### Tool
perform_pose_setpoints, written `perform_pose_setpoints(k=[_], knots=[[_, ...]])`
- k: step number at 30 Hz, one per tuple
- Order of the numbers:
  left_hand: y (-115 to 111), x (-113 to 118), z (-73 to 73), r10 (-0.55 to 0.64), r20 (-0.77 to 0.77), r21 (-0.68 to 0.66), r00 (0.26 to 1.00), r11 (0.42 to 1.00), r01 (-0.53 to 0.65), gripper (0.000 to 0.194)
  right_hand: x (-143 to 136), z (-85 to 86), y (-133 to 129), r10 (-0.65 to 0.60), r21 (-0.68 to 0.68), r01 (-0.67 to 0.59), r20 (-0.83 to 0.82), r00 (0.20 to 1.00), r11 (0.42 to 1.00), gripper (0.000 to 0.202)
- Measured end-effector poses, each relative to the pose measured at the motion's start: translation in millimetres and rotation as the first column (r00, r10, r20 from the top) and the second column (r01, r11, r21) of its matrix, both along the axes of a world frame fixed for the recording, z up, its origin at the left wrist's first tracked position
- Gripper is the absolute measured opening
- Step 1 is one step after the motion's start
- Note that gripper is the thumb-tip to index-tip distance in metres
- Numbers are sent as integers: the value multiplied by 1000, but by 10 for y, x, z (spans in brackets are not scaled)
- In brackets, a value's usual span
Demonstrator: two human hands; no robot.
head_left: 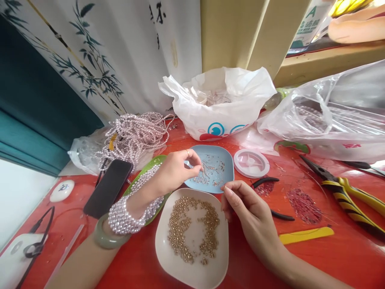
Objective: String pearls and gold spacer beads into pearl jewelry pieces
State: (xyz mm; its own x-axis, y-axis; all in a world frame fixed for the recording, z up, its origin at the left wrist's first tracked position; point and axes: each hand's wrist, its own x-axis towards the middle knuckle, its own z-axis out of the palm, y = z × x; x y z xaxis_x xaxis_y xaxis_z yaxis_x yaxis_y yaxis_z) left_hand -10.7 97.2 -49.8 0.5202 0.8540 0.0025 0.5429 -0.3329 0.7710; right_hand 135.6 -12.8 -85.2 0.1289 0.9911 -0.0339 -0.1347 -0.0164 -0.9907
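My left hand (177,168) hangs over the near-left part of the blue tray (230,170), thumb and fingertips pinched together; anything between them is too small to make out. Small metal pins and bits lie in that tray. My right hand (252,212) is at the tray's near-right corner, its thumb and forefinger closed with a tiny gold-coloured speck at the tips. Below both hands is a cream dish (192,277) of loose gold beads (180,237). Strands of pearly lilac beads (123,214) and a pale green bangle (110,237) circle my left wrist.
A green tray (158,160) of pearly beads, a phone (108,188) and a heap of bead strands (135,134) are left. Right are a round lidded case (252,163), yellow-black pliers (345,192) and a yellow strip (306,235). Plastic bags (219,112) stand behind.
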Motion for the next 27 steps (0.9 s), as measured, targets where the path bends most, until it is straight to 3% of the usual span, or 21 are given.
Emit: perform_pose_setpoints(k=[4,7,10,17,27], knots=[[-35,5,61,100,249,-262,963,965,-32,6,2,8,-7,25,24,-25,22,999,999,19],[-142,-9,80,201,368,-488,908,873,5,10,0,5,-22,39,50,-43,75,996,998,21],[-320,-27,81,286,413,-625,865,780,40,11,0,-5,-47,50,100,-65,152,987,993,22],[-625,-30,-51,407,502,-726,763,678,116,14,-3,-10,-125,68,257,-177,385,920,950,20],[-654,-37,-163,473,532,-760,702,632,151,15,-26,25,-137,62,230,-163,390,919,960,22]])
